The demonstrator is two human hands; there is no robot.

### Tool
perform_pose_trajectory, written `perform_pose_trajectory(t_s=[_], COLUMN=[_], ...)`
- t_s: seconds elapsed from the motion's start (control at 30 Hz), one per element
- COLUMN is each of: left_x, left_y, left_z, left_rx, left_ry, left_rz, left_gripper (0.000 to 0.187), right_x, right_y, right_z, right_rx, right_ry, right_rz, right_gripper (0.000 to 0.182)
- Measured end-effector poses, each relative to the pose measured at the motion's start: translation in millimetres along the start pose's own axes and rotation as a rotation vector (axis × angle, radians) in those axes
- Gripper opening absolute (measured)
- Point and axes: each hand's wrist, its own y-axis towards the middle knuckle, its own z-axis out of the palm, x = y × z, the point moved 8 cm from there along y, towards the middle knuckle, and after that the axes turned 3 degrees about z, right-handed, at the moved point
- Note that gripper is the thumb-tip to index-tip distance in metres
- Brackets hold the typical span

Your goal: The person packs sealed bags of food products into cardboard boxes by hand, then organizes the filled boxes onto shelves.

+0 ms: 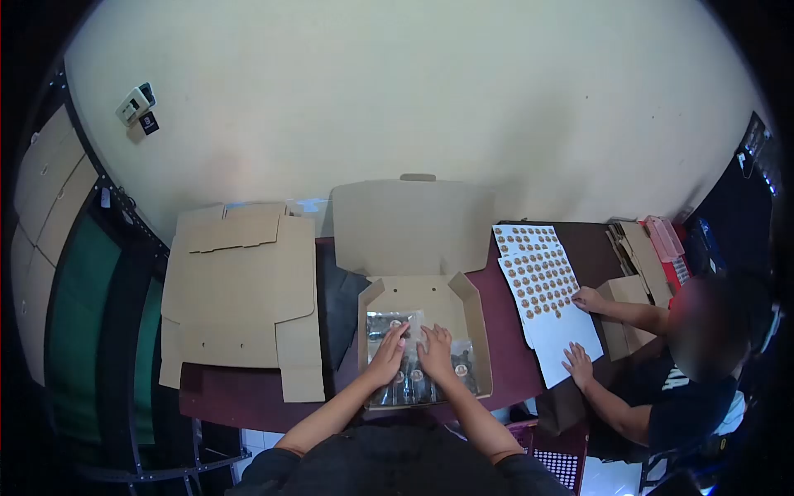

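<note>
An open cardboard box (483, 331) stands at the table's front edge, its lid raised toward the wall. Clear plastic packets (418, 387) with dark contents and round stickers lie in its front and left part. My left hand (387, 354) rests on the packets at the left, fingers stretched out and pointing up and inward. Beside it, my right hand (436, 351) lies over the packets with its fingers apart. A small gap separates the two hands, and neither grips anything that shows.
Flat cardboard boxes (240, 298) are stacked on the left of the table (223, 397). To the right, a co-worker (678, 372) touches sticker sheets (538, 273). Behind that person's arm are a small cardboard box (624, 293) and a pink container (664, 238).
</note>
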Motion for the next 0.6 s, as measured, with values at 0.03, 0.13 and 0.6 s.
perform_pose_trajectory(t_s=[0.03,0.13,0.6], left_x=[-6.6,-13.7,-128.5], left_y=[-4.2,-20.0,-64.9], left_z=[0.6,8.1,141.5], left_rx=[-0.004,0.01,0.501], left_ry=[-0.015,-0.058,-0.236], left_rz=[0.039,0.06,0.244], left_gripper=[0.047,0.049,0.065], right_x=[-0.6,-12.1,-134.6], right_y=[-7.6,-29.9,-277.2], right_z=[-10.7,-47.9,-224.5], right_rx=[-0.021,-0.079,-0.685], right_ry=[0.009,-0.02,-0.124], right_rz=[0.004,0.031,0.558], right_gripper=[0.046,0.045,0.038])
